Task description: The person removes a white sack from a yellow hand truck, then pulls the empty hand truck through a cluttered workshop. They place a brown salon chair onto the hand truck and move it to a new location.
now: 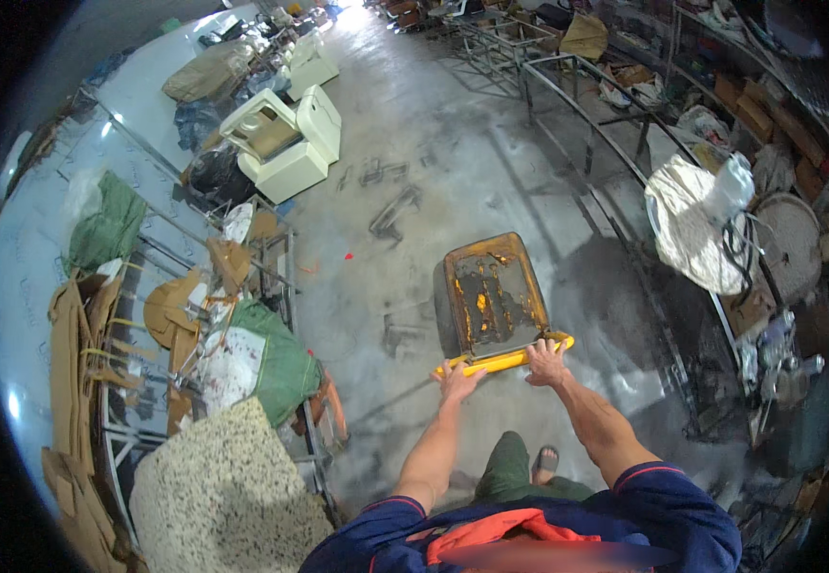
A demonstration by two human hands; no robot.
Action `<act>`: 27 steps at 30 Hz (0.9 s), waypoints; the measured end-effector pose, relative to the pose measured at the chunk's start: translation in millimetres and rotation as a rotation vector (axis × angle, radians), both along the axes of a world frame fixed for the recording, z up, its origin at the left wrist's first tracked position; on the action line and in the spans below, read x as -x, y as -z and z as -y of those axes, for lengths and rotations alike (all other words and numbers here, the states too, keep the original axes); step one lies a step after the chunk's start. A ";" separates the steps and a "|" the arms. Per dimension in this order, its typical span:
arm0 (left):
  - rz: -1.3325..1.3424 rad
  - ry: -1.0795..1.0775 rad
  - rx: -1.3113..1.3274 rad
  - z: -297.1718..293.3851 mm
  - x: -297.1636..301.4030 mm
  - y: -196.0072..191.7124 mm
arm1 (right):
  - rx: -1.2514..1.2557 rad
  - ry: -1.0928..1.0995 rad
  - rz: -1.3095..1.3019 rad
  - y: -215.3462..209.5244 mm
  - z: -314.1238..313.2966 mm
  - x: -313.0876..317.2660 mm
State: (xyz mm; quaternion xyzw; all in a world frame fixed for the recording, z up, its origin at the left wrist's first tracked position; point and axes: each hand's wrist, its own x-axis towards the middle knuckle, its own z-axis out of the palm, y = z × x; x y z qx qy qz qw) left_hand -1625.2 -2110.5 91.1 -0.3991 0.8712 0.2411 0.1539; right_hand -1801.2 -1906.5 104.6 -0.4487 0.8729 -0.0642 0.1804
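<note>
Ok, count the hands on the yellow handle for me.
2. The left hand is near the left end of the yellow handle; the right hand is toward its right end.

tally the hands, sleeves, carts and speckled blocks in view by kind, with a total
hands (left hand, right hand): 2
sleeves (left sleeve, right sleeve): 2
cart: 1
speckled block: 1
total: 6

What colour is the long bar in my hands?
The long bar is bright yellow, clearest in the head view.
</note>
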 end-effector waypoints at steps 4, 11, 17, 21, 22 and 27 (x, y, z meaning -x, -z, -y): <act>-0.198 -0.021 0.104 149.7 116.7 6.9 | 0.132 0.035 -0.115 3.5 153.2 120.3; -0.044 0.000 0.040 398.2 349.2 -1.0 | 0.084 0.060 -0.101 3.0 397.2 349.7; -0.074 0.012 0.116 588.1 519.9 4.3 | 0.045 0.055 -0.100 7.6 592.1 517.7; -0.059 -0.045 0.163 735.1 653.3 15.1 | 0.036 -0.020 -0.120 11.6 750.2 663.2; -0.050 -0.056 0.175 771.5 682.9 14.4 | 0.068 -0.014 -0.126 10.7 789.9 697.1; -0.001 -0.059 0.037 973.0 848.3 -4.0 | 0.008 -0.004 -0.082 0.5 984.2 848.1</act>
